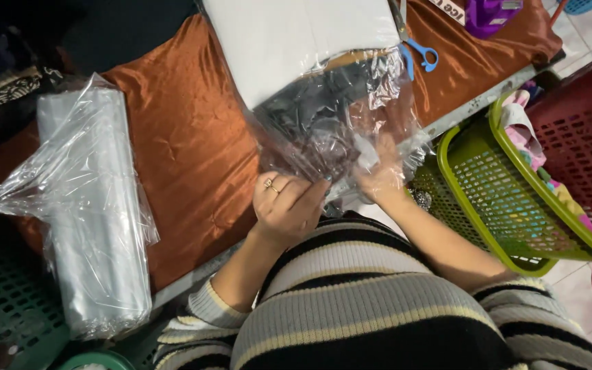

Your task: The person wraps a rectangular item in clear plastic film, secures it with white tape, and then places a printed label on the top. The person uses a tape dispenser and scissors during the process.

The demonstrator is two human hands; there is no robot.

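A clear plastic bag [351, 96] lies on the orange cloth-covered table [193, 144], holding a folded white and dark fabric item [296, 41]. My left hand [288, 205], with a ring on one finger, grips the near edge of the bag with curled fingers. Partly behind the crinkled plastic, my right hand [381, 175] pinches the bag's open end. Both hands are at the table's near edge, just above my striped sweater.
A stack of clear plastic bags [83, 205] lies at the left of the table. Blue-handled scissors [416, 51] rest beyond the bag. A green basket [495, 199] with colourful cloth and a red crate [584, 137] stand at the right. A green crate [1, 308] sits bottom left.
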